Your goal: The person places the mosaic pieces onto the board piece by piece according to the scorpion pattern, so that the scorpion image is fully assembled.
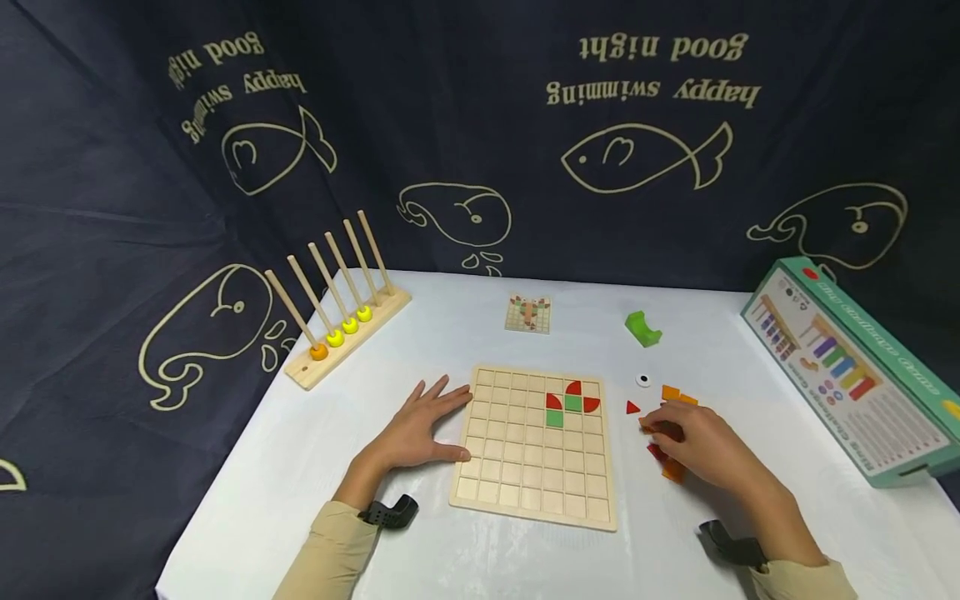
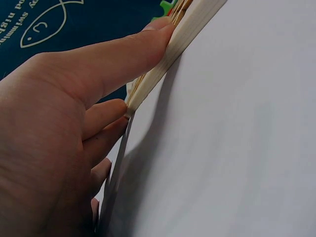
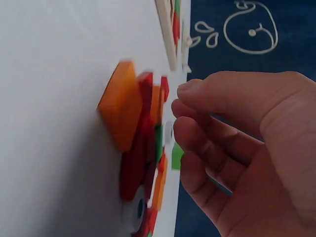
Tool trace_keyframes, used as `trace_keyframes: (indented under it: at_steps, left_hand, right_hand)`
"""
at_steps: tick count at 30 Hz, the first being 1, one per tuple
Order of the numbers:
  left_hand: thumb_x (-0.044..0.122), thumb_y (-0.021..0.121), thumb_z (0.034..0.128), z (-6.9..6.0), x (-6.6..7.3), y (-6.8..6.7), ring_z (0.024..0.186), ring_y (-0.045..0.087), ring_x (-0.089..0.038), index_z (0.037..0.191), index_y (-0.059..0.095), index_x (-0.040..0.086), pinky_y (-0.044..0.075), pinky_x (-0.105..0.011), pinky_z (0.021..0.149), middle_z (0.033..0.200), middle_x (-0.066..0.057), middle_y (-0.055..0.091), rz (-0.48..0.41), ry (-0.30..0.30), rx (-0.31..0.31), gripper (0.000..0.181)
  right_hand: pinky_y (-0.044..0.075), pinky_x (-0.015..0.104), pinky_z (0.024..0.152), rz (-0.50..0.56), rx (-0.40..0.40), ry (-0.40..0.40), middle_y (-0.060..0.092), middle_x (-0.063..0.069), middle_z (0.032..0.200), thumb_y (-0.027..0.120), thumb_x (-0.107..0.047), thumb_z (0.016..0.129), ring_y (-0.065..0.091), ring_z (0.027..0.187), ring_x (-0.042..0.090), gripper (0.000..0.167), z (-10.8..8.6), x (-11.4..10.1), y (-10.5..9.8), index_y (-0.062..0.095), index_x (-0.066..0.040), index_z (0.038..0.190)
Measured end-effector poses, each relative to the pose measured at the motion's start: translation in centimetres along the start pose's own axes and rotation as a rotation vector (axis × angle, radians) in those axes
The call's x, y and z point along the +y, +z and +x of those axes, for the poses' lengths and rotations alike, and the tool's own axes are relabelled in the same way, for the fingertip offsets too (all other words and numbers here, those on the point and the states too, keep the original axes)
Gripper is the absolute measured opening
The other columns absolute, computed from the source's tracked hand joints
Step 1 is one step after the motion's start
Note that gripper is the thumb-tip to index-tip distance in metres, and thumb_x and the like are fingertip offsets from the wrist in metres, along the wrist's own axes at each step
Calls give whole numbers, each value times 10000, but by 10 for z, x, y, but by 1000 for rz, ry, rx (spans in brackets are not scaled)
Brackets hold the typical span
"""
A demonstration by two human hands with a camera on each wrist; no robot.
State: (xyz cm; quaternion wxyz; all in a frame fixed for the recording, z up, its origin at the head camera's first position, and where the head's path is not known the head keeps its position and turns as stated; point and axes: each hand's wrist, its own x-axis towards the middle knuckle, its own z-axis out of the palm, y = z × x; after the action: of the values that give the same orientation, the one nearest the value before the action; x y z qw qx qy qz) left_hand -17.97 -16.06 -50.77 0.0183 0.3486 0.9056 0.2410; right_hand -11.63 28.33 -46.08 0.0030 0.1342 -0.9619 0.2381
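A wooden grid board [image 1: 525, 479] lies on the table. Near its upper right, red quarter-circle pieces [image 1: 592, 405] and green square pieces [image 1: 573, 403] sit in its cells. My left hand [image 1: 420, 427] touches the board's left edge, thumb and fingers spread and fairly straight. Loose orange pieces [image 1: 673, 472] and red ones lie right of the board, below my right hand [image 1: 701, 440]. In the right wrist view the fingers are loosely bent beside an orange piece [image 3: 121, 106], with no piece visible between them. A red triangle [image 1: 633, 407] and a white eye disc [image 1: 642, 380] lie close by.
Behind the board lies a small pattern card [image 1: 528, 314]. A green curved block [image 1: 642, 328] is at the back right, and a game box [image 1: 847, 367] stands at the right edge. On the left is a wooden peg rack [image 1: 348, 337] with yellow and orange beads.
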Motion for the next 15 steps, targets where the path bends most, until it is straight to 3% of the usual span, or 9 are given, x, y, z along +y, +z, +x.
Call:
trace_keyframes:
  at_steps: [10, 13, 15]
  left_hand:
    - [697, 673, 726, 0, -2, -1, 1445, 131, -275, 1485, 399, 183, 21, -505, 1153, 1529, 66, 328, 5, -20, -9, 957]
    - [704, 667, 726, 0, -2, 0, 1445, 130, -273, 1485, 397, 184, 20, -504, 1154, 1529, 64, 328, 3, -13, -12, 959]
    - [704, 667, 726, 1, -1, 0, 1444, 135, -278, 1484, 400, 181, 21, -506, 1153, 1528, 60, 331, 3, -10, -13, 958]
  right_hand:
    - [412, 593, 944, 20, 9, 44, 622, 166, 1167, 653, -36, 833, 537, 1072, 370, 247, 12, 11, 2, 720, -92, 1064]
    - [439, 568, 923, 35, -8, 57, 629, 162, 1144, 642, -27, 826, 539, 1069, 373, 257, 15, 11, 2, 718, -89, 1063]
    - [481, 501, 860, 41, -21, 58, 652, 100, 1049, 660, -42, 829, 560, 972, 315, 234, 14, 12, 2, 718, -95, 1049]
